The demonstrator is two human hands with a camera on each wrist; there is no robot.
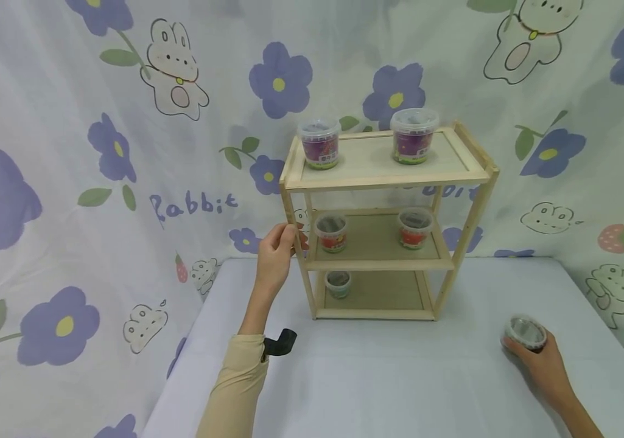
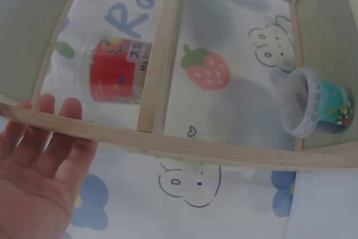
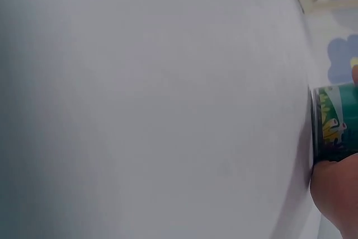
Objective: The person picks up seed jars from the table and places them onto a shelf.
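My left hand (image 1: 277,249) holds the left front post of a small wooden shelf rack (image 1: 372,265), its fingertips showing behind the wood in the left wrist view. Beside that hand, on the middle shelf, stands a clear-lidded tub with a red label (image 1: 331,233). At the right of the table, my right hand (image 1: 547,365) grips a small round tub (image 1: 526,332) with a clear lid. A green label on this tub (image 3: 335,121) shows in the right wrist view, where it stands upright at the white tabletop, partly covered by thumb and fingers.
Two purple-labelled tubs, left (image 1: 319,146) and right (image 1: 413,137), stand on the top shelf. Another red-labelled tub (image 1: 415,229) is at the middle shelf's right. A green-labelled tub (image 1: 338,283) sits at the bottom left. A printed curtain (image 1: 191,152) hangs behind the white table (image 1: 377,377).
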